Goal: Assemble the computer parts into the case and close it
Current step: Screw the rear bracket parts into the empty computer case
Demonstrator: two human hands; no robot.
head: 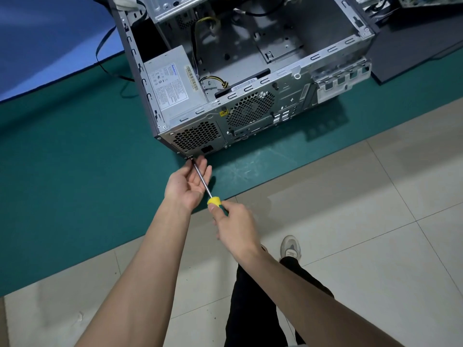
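A green mat [75,171] covers part of a tiled floor [375,234]. On the mat lies an open computer case [250,96], side panel off, rear panel toward the person. The power supply [170,83] sits in the near left corner of the case. The right hand [235,226] grips the yellow handle of a screwdriver [203,181]; its tip meets the lower left corner of the rear panel. The left hand [188,181] lies palm up, fingers [204,167] released, cradling the shaft near the tip.
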